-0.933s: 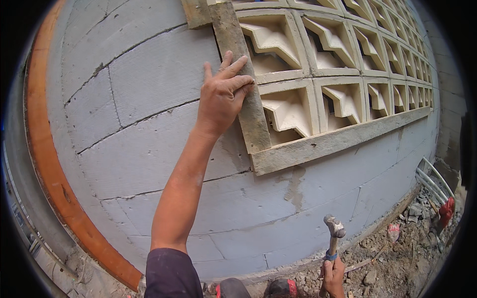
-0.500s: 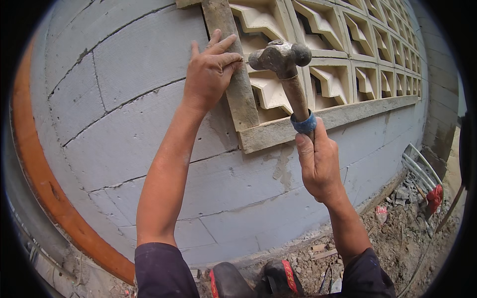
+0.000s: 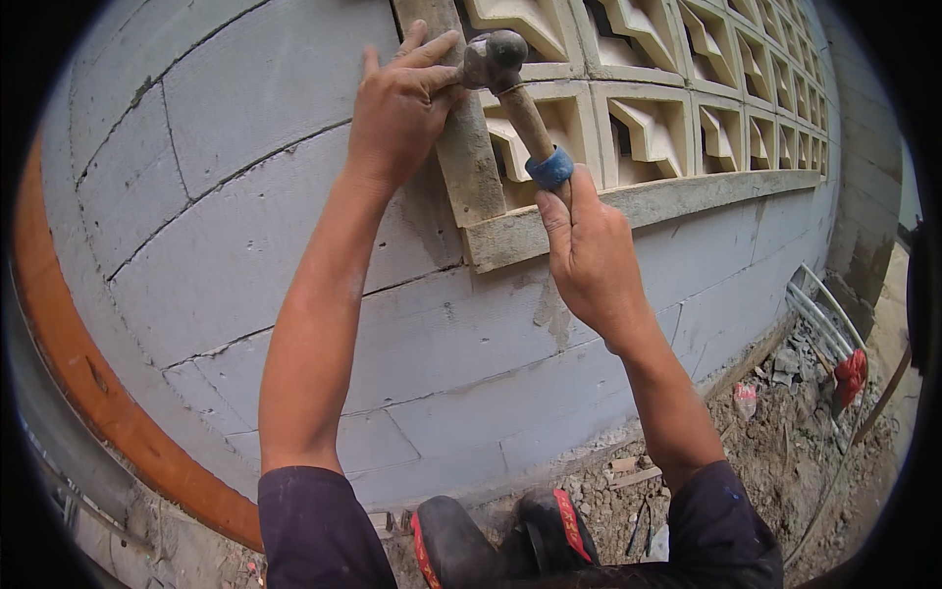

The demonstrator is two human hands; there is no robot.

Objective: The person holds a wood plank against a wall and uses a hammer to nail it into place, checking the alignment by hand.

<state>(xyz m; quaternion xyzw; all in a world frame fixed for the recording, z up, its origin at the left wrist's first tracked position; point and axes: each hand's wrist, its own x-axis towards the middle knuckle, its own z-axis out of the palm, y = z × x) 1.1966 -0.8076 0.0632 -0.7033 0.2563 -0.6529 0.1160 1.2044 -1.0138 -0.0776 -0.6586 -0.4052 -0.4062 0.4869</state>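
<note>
Striking step at the left edge of the cream concrete vent-block grille [image 3: 687, 108]. The left hand [image 3: 397, 108], fingers spread flat, braces the grey concrete frame post [image 3: 469, 167]. The right hand [image 3: 589, 260], fingers clamped shut, grips the wooden-handled ball-peen hammer with blue tape band [image 3: 525, 108], its steel head touching the post beside the left fingertips [image 3: 446, 41]. Judged need: a short, controlled blow clear of those fingers.

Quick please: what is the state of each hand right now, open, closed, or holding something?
Left hand: open, fingers spread flat against the concrete frame.
Right hand: closed around the handle of the hammer.
</note>
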